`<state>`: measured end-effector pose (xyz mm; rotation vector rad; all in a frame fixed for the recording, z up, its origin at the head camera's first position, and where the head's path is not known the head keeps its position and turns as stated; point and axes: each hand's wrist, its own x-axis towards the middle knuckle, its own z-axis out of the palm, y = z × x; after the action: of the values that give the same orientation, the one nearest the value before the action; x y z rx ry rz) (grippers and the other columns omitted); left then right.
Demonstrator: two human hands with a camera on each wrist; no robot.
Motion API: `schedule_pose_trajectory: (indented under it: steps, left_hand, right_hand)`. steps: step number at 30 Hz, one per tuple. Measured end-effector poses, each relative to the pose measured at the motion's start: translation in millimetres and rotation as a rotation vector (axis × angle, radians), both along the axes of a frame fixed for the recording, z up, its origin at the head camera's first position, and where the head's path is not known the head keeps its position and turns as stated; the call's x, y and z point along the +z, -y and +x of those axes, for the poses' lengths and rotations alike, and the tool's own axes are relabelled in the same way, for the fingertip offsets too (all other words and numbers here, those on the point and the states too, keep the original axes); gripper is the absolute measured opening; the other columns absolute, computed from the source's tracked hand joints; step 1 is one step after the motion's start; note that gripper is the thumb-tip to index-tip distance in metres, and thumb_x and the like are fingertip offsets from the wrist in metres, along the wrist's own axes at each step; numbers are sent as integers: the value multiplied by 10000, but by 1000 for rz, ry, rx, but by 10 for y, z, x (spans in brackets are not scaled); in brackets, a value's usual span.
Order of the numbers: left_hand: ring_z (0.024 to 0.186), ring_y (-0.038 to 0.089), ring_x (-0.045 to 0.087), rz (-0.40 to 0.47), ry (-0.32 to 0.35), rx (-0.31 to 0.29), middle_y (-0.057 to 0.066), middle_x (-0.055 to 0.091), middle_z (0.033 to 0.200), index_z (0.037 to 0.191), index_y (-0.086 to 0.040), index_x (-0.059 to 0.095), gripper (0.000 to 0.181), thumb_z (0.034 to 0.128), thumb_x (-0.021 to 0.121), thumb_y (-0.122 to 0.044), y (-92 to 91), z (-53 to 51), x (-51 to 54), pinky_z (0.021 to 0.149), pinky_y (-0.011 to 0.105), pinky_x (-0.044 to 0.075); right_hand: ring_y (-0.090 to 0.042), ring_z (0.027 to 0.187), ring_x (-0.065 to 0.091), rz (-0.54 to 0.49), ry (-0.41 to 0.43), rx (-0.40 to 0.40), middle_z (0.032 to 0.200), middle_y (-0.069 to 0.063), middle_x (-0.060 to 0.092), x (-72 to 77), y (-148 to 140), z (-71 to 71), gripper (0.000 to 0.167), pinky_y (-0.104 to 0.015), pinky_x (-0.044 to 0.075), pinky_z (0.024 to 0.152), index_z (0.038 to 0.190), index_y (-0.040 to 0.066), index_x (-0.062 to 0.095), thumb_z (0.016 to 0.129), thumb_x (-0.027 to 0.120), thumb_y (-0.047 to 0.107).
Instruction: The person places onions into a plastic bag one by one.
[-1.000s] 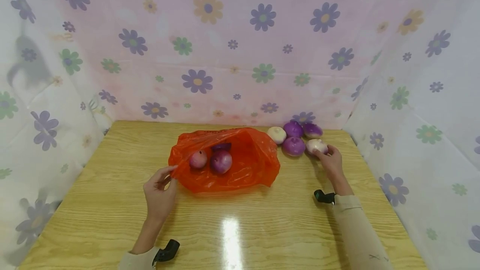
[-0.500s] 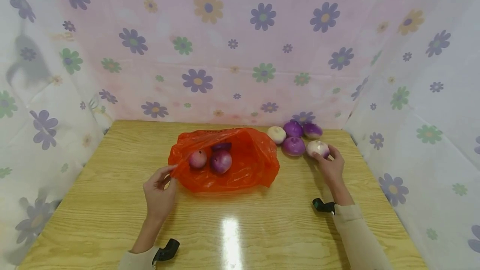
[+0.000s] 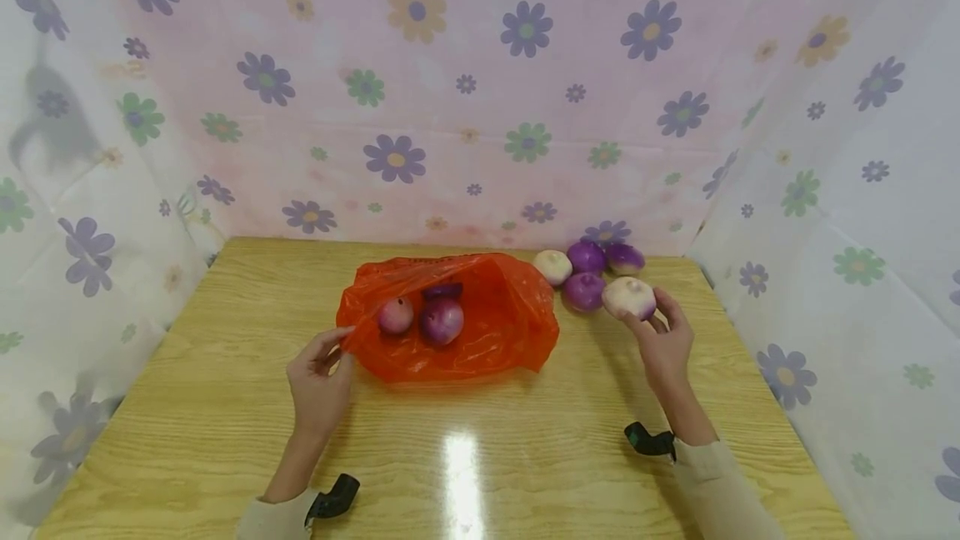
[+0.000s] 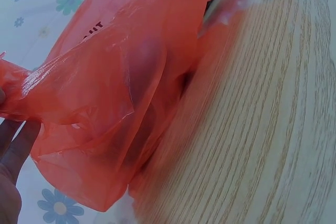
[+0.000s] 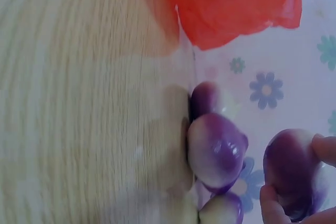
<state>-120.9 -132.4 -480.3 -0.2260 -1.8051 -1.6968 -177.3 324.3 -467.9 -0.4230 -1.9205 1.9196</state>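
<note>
My right hand (image 3: 663, 348) holds a purple-and-white turnip (image 3: 628, 298) between thumb and fingers, raised off the table. In the right wrist view the turnip (image 5: 291, 169) turns its purple side to the camera, apart from the others. My left hand (image 3: 321, 386) pinches the left edge of a red plastic bag (image 3: 480, 348), which lies with its mouth facing me. In the left wrist view the bag (image 4: 105, 87) is stretched from the fingers. Inside it sit a pinkish round item (image 3: 395, 317), a purple round one (image 3: 442, 322) and a dark purple piece (image 3: 442, 291).
Several more turnips lie right of the bag: a pale one (image 3: 552, 267), purple ones (image 3: 583, 292) and one at the back (image 3: 625, 258). The wooden table (image 3: 525, 457) meets flowered cloth (image 3: 465, 148) at the back and sides.
My right hand has lifted the turnip from its place beside the others and moved it slightly left and closer, tilting its white side up. My left hand stays on the bag.
</note>
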Motion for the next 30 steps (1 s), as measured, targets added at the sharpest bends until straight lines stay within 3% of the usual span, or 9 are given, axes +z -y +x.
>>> schedule_pose_trajectory:
  steps: [4,10,17,23,27,30]
  left_hand:
    - [986,12,688,-2,4,1,-120,720,1029,1041,107,713,239,875,582,219,-3,1,9,850,148,551]
    - [978,8,691,1,1,4,-123,722,1027,1036,112,712,234,871,585,220,-5,6,21,846,148,551]
    - [980,6,693,6,12,5,-134,721,1023,1038,107,716,232,873,593,215,-2,11,14,846,148,551]
    - [978,6,690,1,9,0,-135,721,1032,1038,107,714,230,873,596,217,-3,14,12,848,149,551]
    - [973,10,689,9,2,-11,-131,723,1034,1038,114,710,228,873,591,218,-9,14,12,846,147,552]
    - [975,16,690,19,-7,-24,-121,726,1031,1036,126,704,227,871,584,225,-13,10,5,844,146,553]
  right_hand:
    - [-89,1077,597,-27,-64,30,1314,14,509,37,131,114,578,-128,551,822,1386,45,535,862,729,-102]
    - [-143,1062,592,-35,-158,104,1304,-43,522,65,361,243,578,-151,560,834,1359,2,559,831,718,-170]
    - [-160,1045,626,-143,-264,182,1280,-69,550,146,612,399,607,-232,597,817,1348,-79,538,785,686,-252]
    - [-207,1153,626,-201,-419,383,1303,-81,570,210,817,518,573,-279,574,919,1362,-83,529,824,658,-231]
    - [-212,1181,624,-217,-533,564,1325,-76,574,195,960,555,558,-294,567,940,1372,-61,537,853,735,-113]
    - [-199,1185,628,-216,-563,688,1343,-63,583,188,1077,578,564,-289,572,933,1381,-33,545,865,774,-23]
